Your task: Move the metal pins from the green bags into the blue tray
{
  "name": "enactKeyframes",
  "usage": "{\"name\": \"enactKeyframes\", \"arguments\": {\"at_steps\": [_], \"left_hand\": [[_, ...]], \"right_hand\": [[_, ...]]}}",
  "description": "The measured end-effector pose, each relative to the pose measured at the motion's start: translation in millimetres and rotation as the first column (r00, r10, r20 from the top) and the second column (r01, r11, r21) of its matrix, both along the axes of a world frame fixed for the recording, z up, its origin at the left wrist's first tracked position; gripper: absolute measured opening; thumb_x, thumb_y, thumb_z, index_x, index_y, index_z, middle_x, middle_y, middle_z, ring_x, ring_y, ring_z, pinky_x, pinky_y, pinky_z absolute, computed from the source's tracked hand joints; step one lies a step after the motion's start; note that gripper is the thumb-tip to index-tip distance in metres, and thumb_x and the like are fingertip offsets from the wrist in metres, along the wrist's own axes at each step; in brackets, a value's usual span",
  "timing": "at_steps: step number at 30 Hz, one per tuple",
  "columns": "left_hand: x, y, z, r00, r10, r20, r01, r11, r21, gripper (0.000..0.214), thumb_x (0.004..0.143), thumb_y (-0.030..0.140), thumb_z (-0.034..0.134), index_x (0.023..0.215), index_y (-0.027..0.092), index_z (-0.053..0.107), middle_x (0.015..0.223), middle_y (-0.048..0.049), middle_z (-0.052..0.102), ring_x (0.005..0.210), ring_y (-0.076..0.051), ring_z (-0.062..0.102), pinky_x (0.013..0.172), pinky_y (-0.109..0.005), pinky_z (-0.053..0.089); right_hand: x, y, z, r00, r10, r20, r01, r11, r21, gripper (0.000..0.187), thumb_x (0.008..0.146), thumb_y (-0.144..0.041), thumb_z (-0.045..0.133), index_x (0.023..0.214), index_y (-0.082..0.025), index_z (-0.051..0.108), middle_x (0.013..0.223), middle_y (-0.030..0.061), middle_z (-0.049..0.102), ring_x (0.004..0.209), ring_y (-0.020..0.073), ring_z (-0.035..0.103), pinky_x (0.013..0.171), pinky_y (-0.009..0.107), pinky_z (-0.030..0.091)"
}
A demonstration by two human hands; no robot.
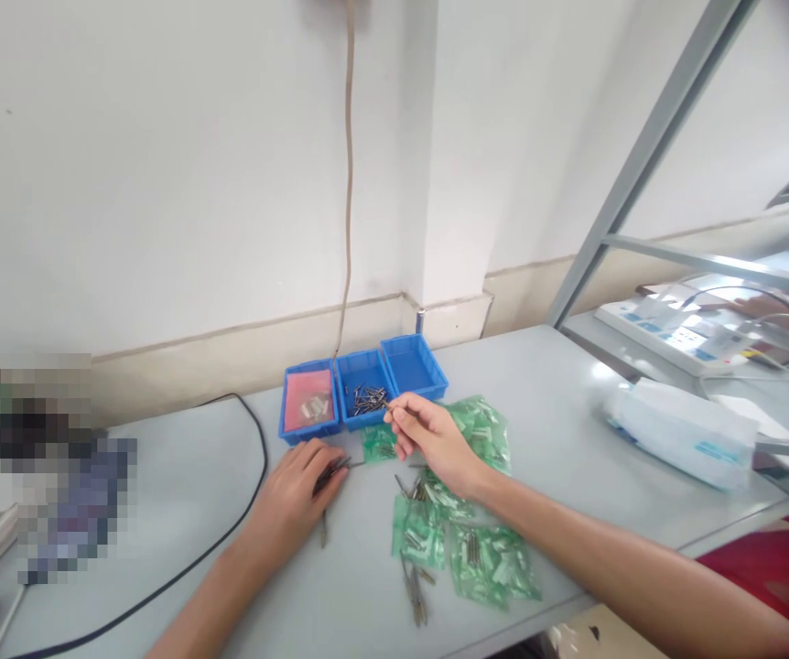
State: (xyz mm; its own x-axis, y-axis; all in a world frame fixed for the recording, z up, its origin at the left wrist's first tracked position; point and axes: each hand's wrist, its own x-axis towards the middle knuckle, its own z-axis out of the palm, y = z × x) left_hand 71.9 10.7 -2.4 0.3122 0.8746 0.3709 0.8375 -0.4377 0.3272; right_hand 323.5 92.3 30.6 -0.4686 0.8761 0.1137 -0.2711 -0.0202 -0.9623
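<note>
My left hand (302, 485) rests low over the grey table, its fingers curled round several thin metal pins (329, 474) whose ends poke out. One more pin (324, 531) lies below that hand. Above the front edge of the middle blue bin, my right hand (428, 437) pinches a small thin metal pin (387, 405) between thumb and fingers. Dark metal pins (368, 400) lie heaped inside this middle bin (360, 361). Partly hidden by my right hand and forearm, green plastic bags (487, 426) of small parts spread over the table.
The left blue bin (286, 403) contains pink material and a small clear bag; the right blue bin (414, 361) stands beside. Loose pins (415, 595) lie near the front edge. A black cable (257, 458) curves at left. A white-blue package (683, 435) lies right, near a grey metal frame (642, 156).
</note>
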Motion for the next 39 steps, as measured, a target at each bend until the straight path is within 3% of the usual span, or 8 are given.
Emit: {"name": "enactKeyframes", "arguments": {"at_steps": [7, 14, 21, 27, 32, 36, 39], "left_hand": [[3.5, -2.9, 4.7, 1.0, -0.012, -0.011, 0.012, 1.0, -0.001, 0.017, 0.108, 0.035, 0.054, 0.117, 0.024, 0.064, 0.108, -0.0049, 0.066, 0.1, -0.023, 0.063, 0.089, -0.037, 0.051], [1.8, -1.4, 2.7, 0.999, -0.032, -0.013, 0.033, 0.999, 0.035, 0.017, 0.108, 0.034, 0.055, 0.116, 0.024, 0.066, 0.106, -0.0053, 0.068, 0.098, -0.022, 0.065, 0.088, -0.036, 0.053], [-3.3, 1.4, 7.5, 0.998, -0.058, -0.005, 0.058, 0.998, 0.016, 0.016, 0.107, 0.033, 0.056, 0.115, 0.025, 0.068, 0.107, -0.006, 0.069, 0.099, -0.021, 0.067, 0.089, -0.035, 0.056], [-6.2, 2.5, 4.4, 0.999, -0.05, 0.006, 0.05, 0.998, 0.025, 0.016, 0.106, 0.032, 0.058, 0.116, 0.026, 0.069, 0.108, -0.0059, 0.07, 0.099, -0.02, 0.068, 0.089, -0.034, 0.057], [-7.8, 2.4, 2.4, 0.999, -0.047, 0.007, 0.047, 0.999, 0.01, 0.016, 0.106, 0.031, 0.058, 0.117, 0.027, 0.069, 0.109, -0.0054, 0.069, 0.1, -0.021, 0.068, 0.09, -0.035, 0.057], [-8.1, 3.8, 2.5, 0.999, -0.051, 0.012, 0.051, 0.999, 0.013, 0.016, 0.107, 0.032, 0.057, 0.116, 0.026, 0.069, 0.108, -0.0056, 0.069, 0.099, -0.021, 0.068, 0.089, -0.035, 0.057], [-5.8, 3.1, 4.2, 0.998, -0.061, 0.018, 0.061, 0.997, 0.038, 0.017, 0.107, 0.034, 0.056, 0.114, 0.026, 0.07, 0.106, -0.0059, 0.069, 0.096, -0.021, 0.068, 0.088, -0.036, 0.058]], "right_hand": [[-1.1, -3.3, 1.9, 0.991, 0.106, -0.086, -0.114, 0.99, -0.083, 0.039, 0.093, -0.056, 0.075, 0.093, -0.018, 0.067, 0.077, -0.0041, 0.052, 0.056, 0.008, 0.042, 0.06, 0.027, 0.047], [-1.6, -2.8, 2.7, 0.996, 0.053, -0.07, -0.057, 0.996, -0.063, 0.042, 0.091, -0.059, 0.076, 0.093, -0.018, 0.067, 0.078, -0.003, 0.054, 0.056, 0.0084, 0.044, 0.061, 0.028, 0.047], [-4.2, -2.3, -5.2, 0.996, -0.091, -0.002, 0.091, 0.996, 0.027, 0.042, 0.096, -0.062, 0.068, 0.093, -0.02, 0.064, 0.081, -0.0023, 0.057, 0.055, 0.0089, 0.045, 0.057, 0.027, 0.046], [-6.5, -2.9, -4.9, 0.993, -0.113, -0.016, 0.114, 0.993, 0.036, 0.04, 0.097, -0.061, 0.065, 0.097, -0.022, 0.062, 0.092, -0.0002, 0.059, 0.056, 0.0098, 0.048, 0.057, 0.029, 0.049], [-4.1, -3.9, -0.8, 0.984, -0.154, 0.084, 0.146, 0.985, 0.095, 0.033, 0.1, -0.055, 0.064, 0.097, -0.023, 0.057, 0.077, -0.0043, 0.053, 0.057, 0.0121, 0.054, 0.059, 0.029, 0.051], [-3.1, -3.5, -2.7, 0.976, -0.181, 0.12, 0.162, 0.975, 0.154, 0.031, 0.099, -0.054, 0.066, 0.096, -0.024, 0.058, 0.089, -0.0011, 0.055, 0.062, 0.0133, 0.053, 0.055, 0.028, 0.052], [-3.5, -4.1, -4.3, 0.971, -0.174, 0.164, 0.141, 0.971, 0.195, 0.028, 0.098, -0.051, 0.068, 0.097, -0.024, 0.06, 0.084, -0.0013, 0.055, 0.064, 0.0148, 0.052, 0.055, 0.028, 0.051]]}}
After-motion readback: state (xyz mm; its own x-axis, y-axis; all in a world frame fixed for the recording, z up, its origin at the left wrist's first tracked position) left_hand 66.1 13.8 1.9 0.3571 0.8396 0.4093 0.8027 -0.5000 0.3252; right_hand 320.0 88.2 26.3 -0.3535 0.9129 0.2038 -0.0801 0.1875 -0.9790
